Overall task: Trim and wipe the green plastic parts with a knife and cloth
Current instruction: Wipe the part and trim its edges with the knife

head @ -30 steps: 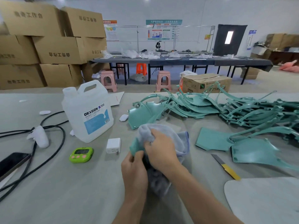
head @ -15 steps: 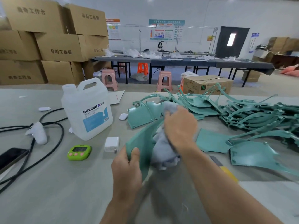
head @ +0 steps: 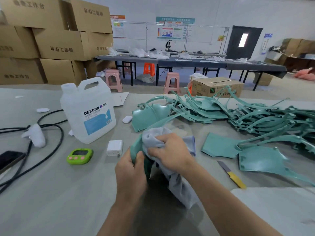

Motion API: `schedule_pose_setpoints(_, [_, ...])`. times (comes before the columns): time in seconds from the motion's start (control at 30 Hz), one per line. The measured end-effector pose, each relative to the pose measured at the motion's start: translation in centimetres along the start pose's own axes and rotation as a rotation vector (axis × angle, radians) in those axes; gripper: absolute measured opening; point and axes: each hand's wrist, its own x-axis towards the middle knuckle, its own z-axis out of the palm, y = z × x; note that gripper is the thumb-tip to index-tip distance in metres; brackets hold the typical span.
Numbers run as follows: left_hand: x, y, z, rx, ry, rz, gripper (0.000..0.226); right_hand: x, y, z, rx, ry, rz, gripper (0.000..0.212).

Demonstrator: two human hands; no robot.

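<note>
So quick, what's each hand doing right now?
Left hand: closed, gripping the green plastic part.
Right hand: closed, gripping the grey cloth against that part.

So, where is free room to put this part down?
Bare table lies near left, between the timer, the cables and the left hand. A narrower strip lies between the cloth and the knife. Far right is crowded with green parts.

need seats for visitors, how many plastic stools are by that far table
3: one pink stool at left, an orange stool under the table, a second pink stool at right; others may be hidden.
</note>
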Motion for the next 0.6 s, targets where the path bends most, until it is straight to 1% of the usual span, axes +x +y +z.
schedule_pose_setpoints(0.03, [0.0,-0.1,0.0,-0.014,-0.01,0.008,0.03,-0.6,-0.4,-0.4,0.031,-0.035,0.035,0.037])
schedule_pose_setpoints(0.07, [-0.1,0.0,-0.1,0.002,-0.033,0.057,0.029,-1.2,-0.6,-1.1,0.072,-0.028,0.08,0.028])
schedule_pose_setpoints(0.1, [-0.3,0.2,-0.2,0.041,-0.066,0.126,0.03,-1.5,-0.8,-2.2,0.155,0.054,0.158,0.019])
schedule_pose_setpoints(0.17, [-0.7,0.5,-0.1,0.128,-0.154,0.271,0.044,-2.4,-1.0,-5.5,0.47,0.326,0.311,0.013])
schedule_pose_setpoints(0.2, [-0.9,0.4,0.0,0.174,-0.204,0.345,0.053,-2.9,-0.9,-7.1,0.585,0.438,0.341,0.014])
schedule_pose_setpoints(0.23, [-1.2,0.4,0.1,0.217,-0.246,0.421,0.061,-3.3,-0.9,-8.5,0.626,0.504,0.329,0.018])
schedule_pose_setpoints(0.27, [-1.6,0.4,0.3,0.26,-0.276,0.479,0.063,-3.8,-1.1,-9.3,0.628,0.546,0.309,0.024])
schedule_pose_setpoints(0.3, [-1.9,0.5,0.5,0.287,-0.297,0.518,0.058,-4.0,-1.1,-9.5,0.6,0.6,0.296,0.029])
schedule_pose_setpoints(0.33, [-2.2,0.6,0.8,0.298,-0.305,0.544,0.051,-4.0,-1.0,-9.4,0.574,0.697,0.305,0.031])
schedule_pose_setpoints(0.37, [-2.4,0.6,1.1,0.319,-0.293,0.568,0.045,-3.9,-0.7,-9.0,0.6,0.826,0.328,0.027])
schedule_pose_setpoints(0.4, [-2.7,0.8,1.4,0.352,-0.268,0.573,0.043,-3.8,-0.5,-8.7,0.686,0.964,0.343,0.024])
schedule_pose_setpoints(0.47, [-3.1,1.1,1.7,0.44,-0.175,0.535,0.05,-3.7,-0.2,-9.1,0.852,1.203,0.335,0.023])
schedule_pose_setpoints(0.5, [-3.1,1.2,1.6,0.483,-0.106,0.532,0.048,-3.7,0.0,-9.6,0.87,1.29,0.301,0.021])
schedule_pose_setpoints(0.53, [-3.1,1.2,1.4,0.523,-0.054,0.532,0.047,-3.7,0.3,-9.9,0.853,1.351,0.26,0.018])
schedule_pose_setpoints(0.57, [-3.0,1.1,1.3,0.553,-0.027,0.536,0.047,-3.8,0.7,-10.2,0.792,1.371,0.215,0.012])
schedule_pose_setpoints(0.6, [-3.0,0.9,1.2,0.573,-0.048,0.525,0.046,-3.9,0.9,-10.3,0.703,1.327,0.182,0.004])
